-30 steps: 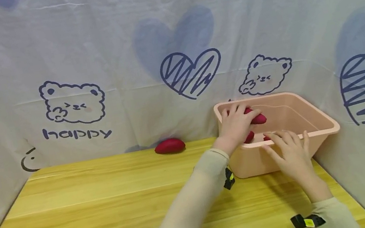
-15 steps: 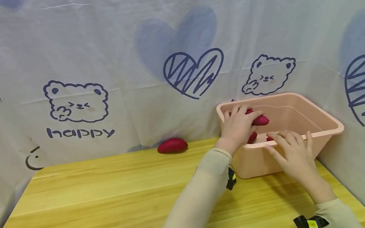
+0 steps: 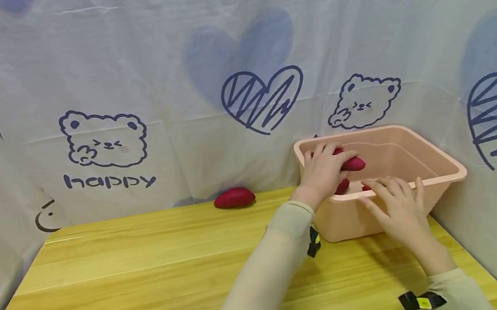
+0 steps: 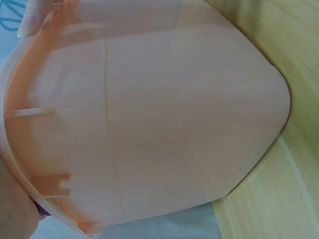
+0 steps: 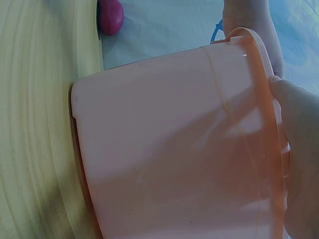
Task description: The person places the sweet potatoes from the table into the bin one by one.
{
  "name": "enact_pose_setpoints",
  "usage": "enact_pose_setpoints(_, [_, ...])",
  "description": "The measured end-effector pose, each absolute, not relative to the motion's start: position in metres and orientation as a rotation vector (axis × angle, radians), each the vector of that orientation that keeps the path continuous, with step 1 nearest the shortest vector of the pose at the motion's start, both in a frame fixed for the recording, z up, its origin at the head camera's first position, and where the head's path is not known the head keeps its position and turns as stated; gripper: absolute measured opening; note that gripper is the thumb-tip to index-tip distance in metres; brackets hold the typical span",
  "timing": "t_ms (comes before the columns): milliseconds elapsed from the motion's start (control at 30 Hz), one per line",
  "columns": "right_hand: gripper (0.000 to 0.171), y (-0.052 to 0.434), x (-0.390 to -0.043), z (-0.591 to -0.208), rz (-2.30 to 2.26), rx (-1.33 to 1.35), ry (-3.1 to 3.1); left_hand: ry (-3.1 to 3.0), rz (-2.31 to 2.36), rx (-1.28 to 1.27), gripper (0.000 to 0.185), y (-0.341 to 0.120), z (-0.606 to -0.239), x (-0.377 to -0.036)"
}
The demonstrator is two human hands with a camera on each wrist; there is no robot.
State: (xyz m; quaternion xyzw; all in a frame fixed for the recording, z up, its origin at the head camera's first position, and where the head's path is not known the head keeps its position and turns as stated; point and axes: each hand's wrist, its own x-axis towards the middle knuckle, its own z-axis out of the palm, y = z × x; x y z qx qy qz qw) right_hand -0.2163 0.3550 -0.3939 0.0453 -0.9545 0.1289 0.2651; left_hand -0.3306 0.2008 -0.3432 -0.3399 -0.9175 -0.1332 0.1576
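A pink plastic basin [image 3: 432, 167] stands on the wooden table at the right. My left hand [image 3: 325, 170] reaches over its left rim and grips a dark red sweet potato [image 3: 353, 163] inside it. Beneath that hand lie more red pieces [image 3: 341, 187], partly hidden. My right hand [image 3: 398, 204] rests on the basin's near rim with its fingers straight and holds nothing. The left wrist view is filled by the basin's outer wall [image 4: 149, 114]. In the right wrist view the basin wall [image 5: 174, 149] shows with my fingers [image 5: 299, 149] over its rim.
Another red sweet potato [image 3: 234, 198] lies alone at the table's back edge, also seen as the red sweet potato [image 5: 110, 16] in the right wrist view. Printed cloth walls [image 3: 117, 89] close in the back and both sides. The yellow tabletop [image 3: 127, 287] stretches left of the basin.
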Motion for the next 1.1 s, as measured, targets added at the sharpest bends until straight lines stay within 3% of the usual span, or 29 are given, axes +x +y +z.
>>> enact_pose_setpoints(1100, [0.048,0.3549,-0.2168,-0.3950,0.349,0.135,-2.555,-2.619,-0.343,-0.939,0.040,0.1996,-0.3438,-0.3308])
